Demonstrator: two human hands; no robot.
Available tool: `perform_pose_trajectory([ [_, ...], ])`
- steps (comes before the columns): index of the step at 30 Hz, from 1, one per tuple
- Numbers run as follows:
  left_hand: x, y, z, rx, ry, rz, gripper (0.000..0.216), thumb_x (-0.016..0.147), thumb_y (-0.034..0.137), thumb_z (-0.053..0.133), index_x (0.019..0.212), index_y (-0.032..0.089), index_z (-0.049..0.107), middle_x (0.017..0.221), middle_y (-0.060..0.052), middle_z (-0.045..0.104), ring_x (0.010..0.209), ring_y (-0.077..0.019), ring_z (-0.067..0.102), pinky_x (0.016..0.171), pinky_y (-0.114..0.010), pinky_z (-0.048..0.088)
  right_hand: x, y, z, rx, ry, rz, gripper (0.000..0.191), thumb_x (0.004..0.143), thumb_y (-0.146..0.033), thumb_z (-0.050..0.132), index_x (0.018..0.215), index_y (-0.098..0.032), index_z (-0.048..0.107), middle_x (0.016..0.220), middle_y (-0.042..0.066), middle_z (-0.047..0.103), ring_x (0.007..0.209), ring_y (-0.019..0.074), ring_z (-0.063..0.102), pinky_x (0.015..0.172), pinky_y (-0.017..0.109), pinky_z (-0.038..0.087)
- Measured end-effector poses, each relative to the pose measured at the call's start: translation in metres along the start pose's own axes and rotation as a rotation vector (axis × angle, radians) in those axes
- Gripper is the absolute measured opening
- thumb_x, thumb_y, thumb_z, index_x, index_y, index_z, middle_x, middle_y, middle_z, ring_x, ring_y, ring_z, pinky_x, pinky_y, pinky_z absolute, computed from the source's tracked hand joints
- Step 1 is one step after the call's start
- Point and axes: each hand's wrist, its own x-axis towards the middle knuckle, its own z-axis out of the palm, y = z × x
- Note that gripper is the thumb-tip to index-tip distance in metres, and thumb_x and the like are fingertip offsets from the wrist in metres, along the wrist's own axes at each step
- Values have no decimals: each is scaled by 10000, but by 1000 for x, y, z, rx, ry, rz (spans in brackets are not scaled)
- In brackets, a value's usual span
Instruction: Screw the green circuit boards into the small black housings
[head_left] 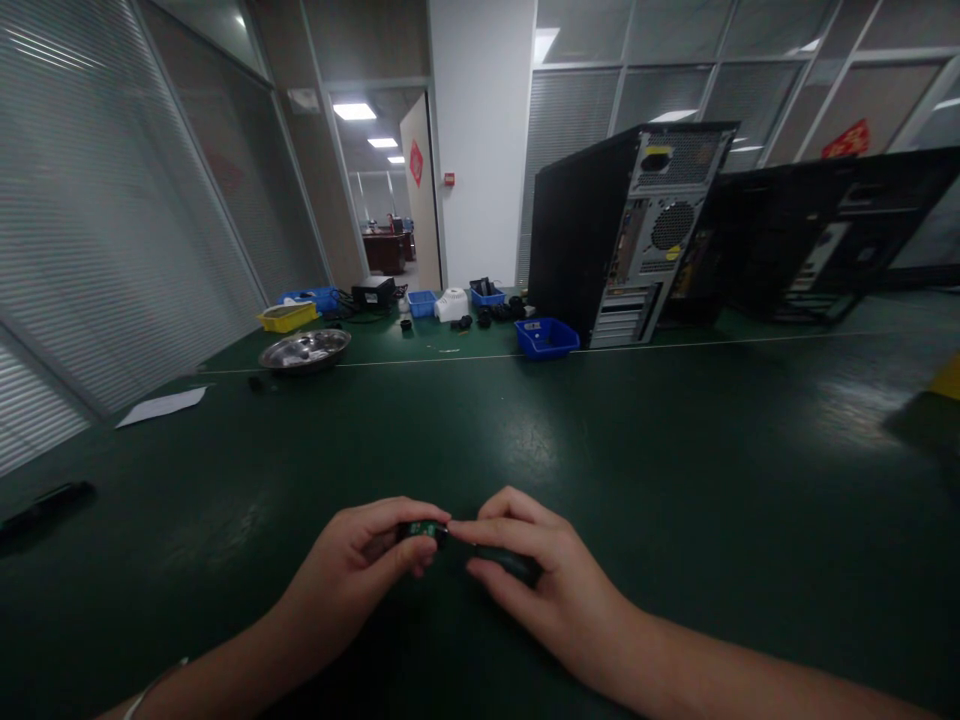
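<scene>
Between the thumb and fingers of my left hand (375, 555) is a small dark part with a green circuit board (424, 528). The index fingertip of my right hand (536, 560) meets the right end of this part, where a small bright spot shows. A dark, rounded object (510, 562) lies within my right hand, between thumb and fingers; its kind cannot be made out. Both hands are just above the green tabletop (450, 430), near its front.
At the back left stand a round metal tray (304, 350) and a yellow bin (289, 318). A blue bin (546, 338) sits before a black computer tower (592, 230). White paper (161, 407) and a dark elongated object (46, 508) lie at left.
</scene>
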Motion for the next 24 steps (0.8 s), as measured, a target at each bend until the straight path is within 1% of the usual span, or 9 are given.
perform_pose_trajectory([
  [5,-1,0,0,-24,4,-1,209,851,253,638,1018,177,739,824,-46,715,686,-164,637,657,-254,517,-1,-2,0,0,-3,-4,388,878,-94,610,1216,-272,684,965,50,588,880,181,599,756,305,486],
  [9,-2,2,1,-67,14,-21,212,831,249,644,998,164,743,776,-45,715,669,-168,637,650,-257,527,0,-1,1,24,20,-24,392,884,-100,609,1220,-289,678,963,40,586,878,172,598,761,296,483],
  [12,-3,3,2,-88,25,-7,208,828,247,647,989,162,746,767,-45,719,663,-165,635,651,-254,528,0,-1,2,32,27,-32,388,886,-106,609,1221,-290,678,959,40,584,878,172,600,768,297,485],
  [16,-2,2,2,-63,37,-8,213,842,253,653,1015,171,745,814,-50,725,689,-169,642,660,-251,527,0,-2,1,29,19,-34,400,889,-99,606,1237,-287,667,972,42,585,886,169,599,773,292,485],
  [20,-2,0,1,-30,42,5,219,859,260,652,1046,183,737,911,-60,730,715,-168,642,674,-250,526,-1,-2,0,18,-1,-35,396,890,-100,613,1239,-279,667,990,46,591,898,167,601,779,288,486],
  [24,-2,1,0,14,20,31,201,858,244,657,1034,206,747,974,-63,733,809,-189,663,731,-259,523,-2,-1,0,7,-21,-48,383,893,-117,621,1236,-280,668,1003,47,589,905,167,600,782,288,487],
])
